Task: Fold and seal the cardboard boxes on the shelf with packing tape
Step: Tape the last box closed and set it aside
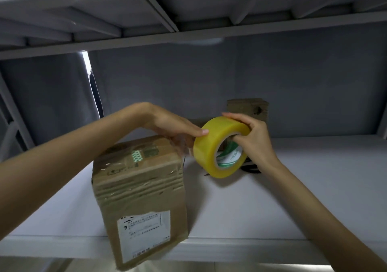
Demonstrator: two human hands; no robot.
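A brown cardboard box with a white shipping label stands on the white shelf, its front hanging over the shelf's edge. Clear tape bands cross its top. My right hand grips a yellow roll of packing tape with fingers through its core, just right of the box's top. My left hand is above the box's far top corner, its thumb against the roll, and it seems to pinch the clear free end of the tape. A second brown box stands at the back behind my right hand.
The underside of the shelf above hangs close overhead. A grey wall closes the back. A dark object, partly hidden, lies on the shelf under my right wrist. A metal frame upright stands at the left.
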